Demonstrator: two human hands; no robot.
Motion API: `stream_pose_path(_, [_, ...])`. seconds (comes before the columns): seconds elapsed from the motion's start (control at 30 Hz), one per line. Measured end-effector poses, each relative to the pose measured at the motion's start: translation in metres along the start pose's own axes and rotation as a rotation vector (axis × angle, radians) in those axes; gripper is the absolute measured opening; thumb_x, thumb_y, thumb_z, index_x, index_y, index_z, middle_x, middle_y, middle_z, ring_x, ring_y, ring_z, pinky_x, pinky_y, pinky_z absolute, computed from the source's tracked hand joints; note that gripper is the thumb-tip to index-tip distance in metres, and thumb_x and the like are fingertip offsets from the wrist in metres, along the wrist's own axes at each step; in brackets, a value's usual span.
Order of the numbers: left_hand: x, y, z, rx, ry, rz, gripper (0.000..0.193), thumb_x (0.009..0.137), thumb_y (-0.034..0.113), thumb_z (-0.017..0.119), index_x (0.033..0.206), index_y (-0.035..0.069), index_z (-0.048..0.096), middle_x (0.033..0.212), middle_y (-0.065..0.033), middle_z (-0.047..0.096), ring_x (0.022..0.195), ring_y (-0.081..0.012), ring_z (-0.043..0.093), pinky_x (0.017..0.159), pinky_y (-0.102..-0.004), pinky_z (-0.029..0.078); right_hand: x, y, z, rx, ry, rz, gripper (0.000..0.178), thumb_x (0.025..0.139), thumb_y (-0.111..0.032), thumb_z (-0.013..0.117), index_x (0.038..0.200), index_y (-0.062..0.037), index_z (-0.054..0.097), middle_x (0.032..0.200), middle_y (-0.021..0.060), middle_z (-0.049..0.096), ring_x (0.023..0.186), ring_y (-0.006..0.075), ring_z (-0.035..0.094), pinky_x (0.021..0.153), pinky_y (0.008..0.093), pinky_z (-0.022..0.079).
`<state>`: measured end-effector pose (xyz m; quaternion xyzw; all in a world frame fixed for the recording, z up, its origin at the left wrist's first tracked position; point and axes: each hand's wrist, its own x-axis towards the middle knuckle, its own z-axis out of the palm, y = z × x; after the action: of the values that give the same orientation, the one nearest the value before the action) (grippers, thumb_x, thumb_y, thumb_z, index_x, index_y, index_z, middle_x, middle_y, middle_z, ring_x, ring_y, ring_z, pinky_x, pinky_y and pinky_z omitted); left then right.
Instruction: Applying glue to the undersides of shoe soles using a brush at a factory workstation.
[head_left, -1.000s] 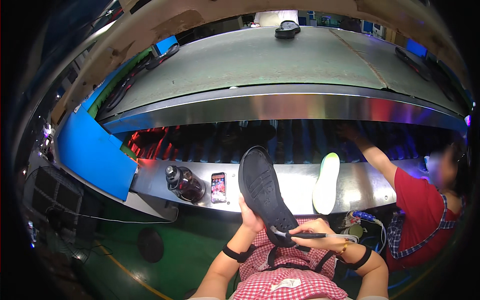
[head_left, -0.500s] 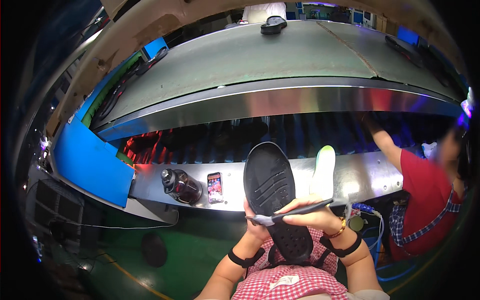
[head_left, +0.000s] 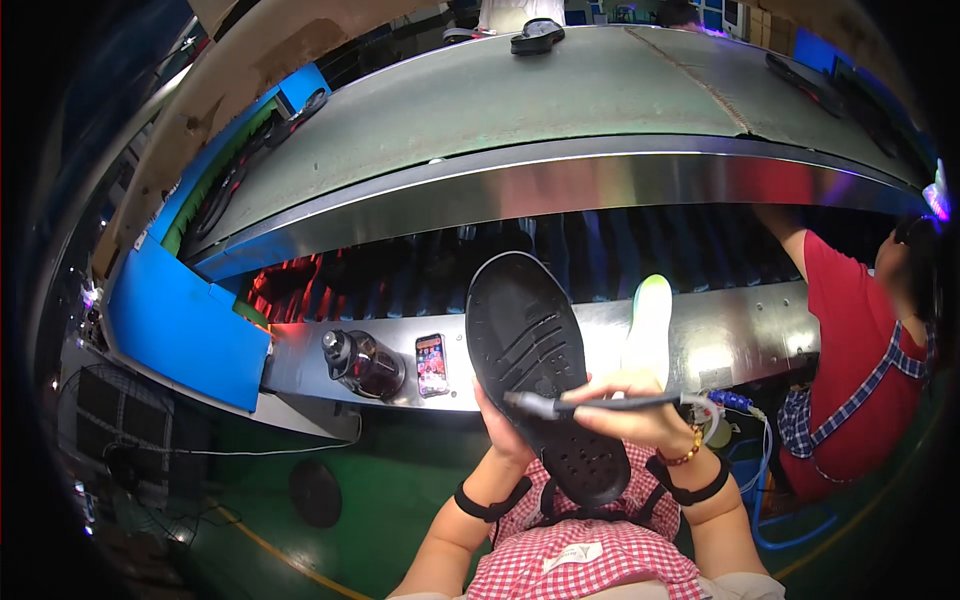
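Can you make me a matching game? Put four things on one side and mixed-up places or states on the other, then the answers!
1. black sole
2. brush-like tool
3. phone
4. dark bottle

A. on the metal ledge, screen lit
B. in the right hand
C. beside the phone, to its left
D. in the left hand

Pairs: 1-D, 2-B, 3-A, 4-C

Left grip [head_left: 503,432] partly behind sole [head_left: 518,325]; brush tip [head_left: 530,404] blurred, contact unclear.
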<state>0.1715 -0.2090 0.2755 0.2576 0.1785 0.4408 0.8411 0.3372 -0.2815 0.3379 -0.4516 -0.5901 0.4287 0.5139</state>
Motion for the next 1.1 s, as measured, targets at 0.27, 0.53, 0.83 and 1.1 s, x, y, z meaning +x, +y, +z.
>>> stream_pose_path(0.27, [0.009,0.013,-0.001,-0.155,-0.247,0.114,0.107,0.076,0.086,0.029,0.145,0.004,0.029,0.135,-0.0269,0.045,0.116,-0.0426,0.052,0.099,-0.0568,0.043,-0.006,0.001,-0.003,0.157,0.071,0.118,0.023,0.075,-0.001,0.074,0.097,-0.0016,0.072,0.096,0.0129,0.072,0.081,0.0206,0.069,0.075,0.0287,0.052])
stream_pose_path(0.53, [0.010,0.021,0.000,-0.239,-0.110,0.249,0.105,0.075,0.087,0.033,0.143,0.006,0.033,0.127,-0.0266,0.051,0.110,-0.0441,0.055,0.097,-0.0572,0.044,-0.011,0.000,-0.007,-0.069,0.019,-0.096,0.022,0.078,0.000,0.071,0.100,-0.0015,0.071,0.096,0.0127,0.072,0.088,0.0171,0.068,0.082,0.0286,0.053])
stream_pose_path(0.83, [0.008,0.031,-0.003,-0.381,-0.082,0.345,0.099,0.078,0.079,0.043,0.140,0.003,0.038,0.127,-0.0294,0.051,0.109,-0.0432,0.055,0.096,-0.0542,0.044,-0.017,0.011,-0.005,-0.085,0.023,-0.206,0.020,0.075,-0.005,0.075,0.095,-0.0035,0.072,0.093,0.0098,0.073,0.070,0.0213,0.067,0.063,0.0324,0.051])
stream_pose_path(1.1, [0.009,0.047,0.000,-0.280,-0.097,0.451,0.098,0.080,0.079,0.039,0.134,-0.002,0.044,0.121,-0.0306,0.053,0.102,-0.0418,0.059,0.092,-0.0528,0.047,-0.029,0.013,-0.013,0.051,-0.059,-0.213,0.022,0.076,-0.006,0.075,0.098,-0.0044,0.072,0.099,0.0102,0.072,0.087,0.0195,0.068,0.077,0.0319,0.049])
